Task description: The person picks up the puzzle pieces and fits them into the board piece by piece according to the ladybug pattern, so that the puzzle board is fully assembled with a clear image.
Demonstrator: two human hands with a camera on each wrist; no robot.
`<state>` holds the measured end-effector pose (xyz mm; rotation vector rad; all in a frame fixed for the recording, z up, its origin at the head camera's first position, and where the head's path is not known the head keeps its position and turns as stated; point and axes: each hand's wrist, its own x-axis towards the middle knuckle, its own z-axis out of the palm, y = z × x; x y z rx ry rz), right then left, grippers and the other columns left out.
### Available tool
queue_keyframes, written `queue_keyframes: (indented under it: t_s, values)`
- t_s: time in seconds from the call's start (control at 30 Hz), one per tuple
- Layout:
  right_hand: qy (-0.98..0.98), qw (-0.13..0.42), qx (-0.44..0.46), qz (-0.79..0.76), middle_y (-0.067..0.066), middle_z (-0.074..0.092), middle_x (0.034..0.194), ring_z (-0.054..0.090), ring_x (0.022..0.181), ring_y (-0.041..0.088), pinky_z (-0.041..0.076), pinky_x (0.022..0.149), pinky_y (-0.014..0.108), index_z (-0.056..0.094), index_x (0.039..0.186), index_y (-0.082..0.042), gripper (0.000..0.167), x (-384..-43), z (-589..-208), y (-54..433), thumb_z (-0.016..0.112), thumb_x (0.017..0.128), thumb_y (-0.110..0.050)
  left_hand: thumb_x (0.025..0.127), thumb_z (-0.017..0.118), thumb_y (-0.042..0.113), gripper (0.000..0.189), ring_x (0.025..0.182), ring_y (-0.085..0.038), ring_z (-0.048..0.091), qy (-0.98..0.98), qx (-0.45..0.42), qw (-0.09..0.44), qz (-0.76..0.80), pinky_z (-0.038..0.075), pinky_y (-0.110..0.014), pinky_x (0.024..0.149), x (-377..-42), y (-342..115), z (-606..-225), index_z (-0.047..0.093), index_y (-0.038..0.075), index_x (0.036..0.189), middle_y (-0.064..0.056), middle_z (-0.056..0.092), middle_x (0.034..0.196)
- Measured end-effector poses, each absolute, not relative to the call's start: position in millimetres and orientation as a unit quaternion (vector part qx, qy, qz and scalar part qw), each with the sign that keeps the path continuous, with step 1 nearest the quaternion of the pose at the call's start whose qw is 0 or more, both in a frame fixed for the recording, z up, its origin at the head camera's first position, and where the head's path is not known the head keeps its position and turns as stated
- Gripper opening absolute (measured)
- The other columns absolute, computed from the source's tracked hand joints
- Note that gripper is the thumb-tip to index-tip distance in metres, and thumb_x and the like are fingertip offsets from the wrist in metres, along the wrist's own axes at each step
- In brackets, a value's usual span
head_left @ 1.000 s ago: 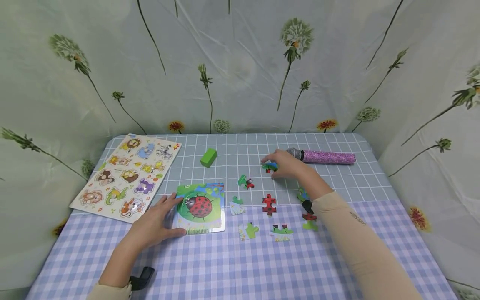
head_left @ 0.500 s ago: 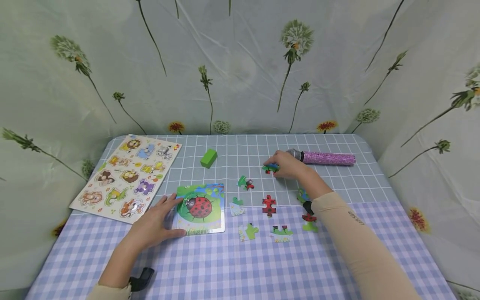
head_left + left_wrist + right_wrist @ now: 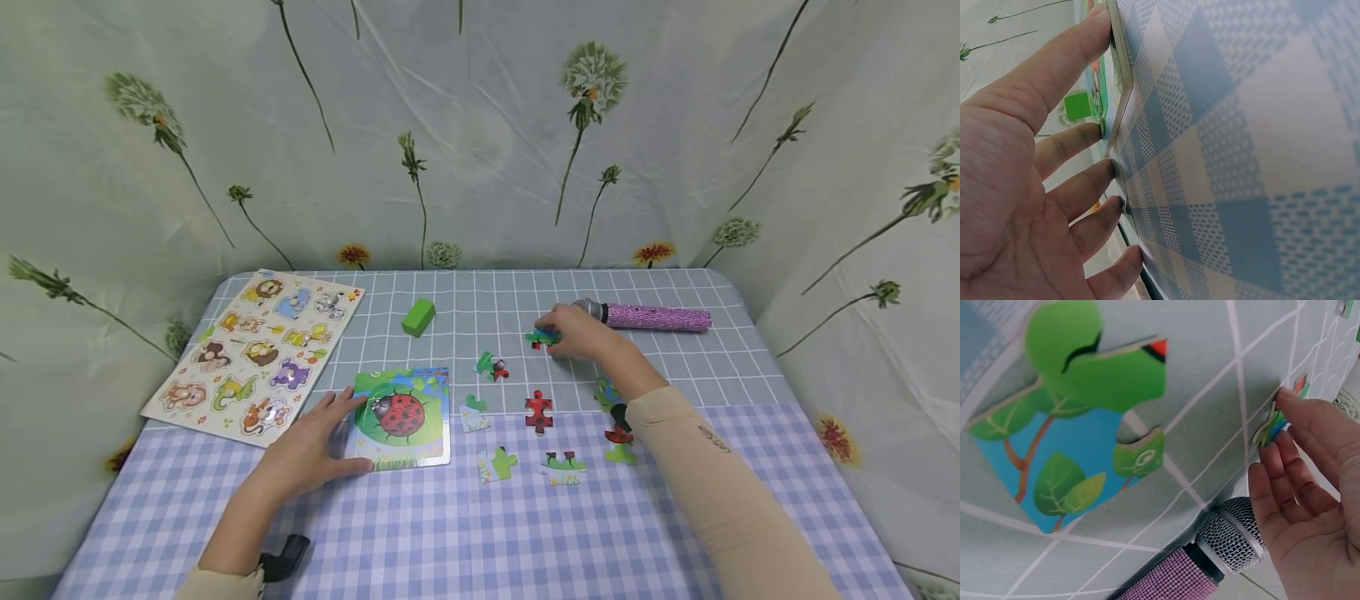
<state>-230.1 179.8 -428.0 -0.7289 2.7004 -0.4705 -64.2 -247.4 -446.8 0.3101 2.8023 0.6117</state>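
My left hand (image 3: 309,446) rests at the left side of a square ladybug puzzle board (image 3: 431,429), thumb at its lower edge, fingers fairly straight. In the left wrist view the thumb (image 3: 1054,69) touches the board's edge. Farther back, my right hand (image 3: 583,335) pinches a green and blue jigsaw piece (image 3: 538,337) between thumb and fingertips, low over the grey mat. The right wrist view shows this pinch too, with the piece (image 3: 1270,425) partly hidden by fingers. Loose pieces lie between the hands, among them a red piece (image 3: 538,412) and a green-and-red one (image 3: 491,365).
A microphone (image 3: 652,316) with a glittery pink handle lies beyond my right hand. A green block (image 3: 417,317) sits behind the board. An animal puzzle board (image 3: 247,367) lies at the left. A leafy corner piece (image 3: 1079,469) lies below my right wrist.
My right hand has closed its fingers on the green and blue piece and shifted slightly to the right. The left hand stays in place at the board.
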Motion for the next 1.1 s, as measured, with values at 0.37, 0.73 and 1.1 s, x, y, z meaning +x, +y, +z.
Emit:
queue_keyframes:
  t_s: [0.37, 0.73, 1.1]
  values:
    - [0.942, 0.151, -0.254, -0.159, 0.025, 0.072, 0.125, 0.07, 0.119, 0.038, 0.058, 0.107, 0.05, 0.07, 0.134, 0.009, 0.046, -230.5, -428.4, 181.5, 0.081, 0.093, -0.008, 0.075, 0.096, 0.052, 0.104, 0.157, -0.056, 0.033, 0.963, 0.107, 0.126, 0.213, 0.042, -0.08, 0.111, -63.7, -248.5, -447.2, 0.05, 0.013, 0.16, -0.02, 0.038, 0.172]
    - [0.943, 0.145, -0.263, -0.143, 0.024, 0.071, 0.127, 0.069, 0.119, 0.036, 0.058, 0.107, 0.05, 0.07, 0.135, 0.006, 0.049, -231.1, -432.8, 181.8, 0.083, 0.091, -0.013, 0.075, 0.096, 0.052, 0.104, 0.157, -0.055, 0.033, 0.963, 0.105, 0.125, 0.215, 0.041, -0.08, 0.113, -63.6, -248.8, -448.1, 0.051, 0.014, 0.16, -0.02, 0.038, 0.172]
    - [0.942, 0.143, -0.259, -0.158, 0.021, 0.07, 0.129, 0.067, 0.118, 0.034, 0.057, 0.108, 0.05, 0.071, 0.134, 0.003, 0.052, -231.7, -430.9, 181.6, 0.085, 0.09, -0.02, 0.075, 0.096, 0.053, 0.106, 0.156, -0.056, 0.033, 0.964, 0.106, 0.128, 0.208, 0.041, -0.081, 0.111, -65.1, -249.0, -448.3, 0.049, 0.014, 0.161, -0.021, 0.037, 0.172]
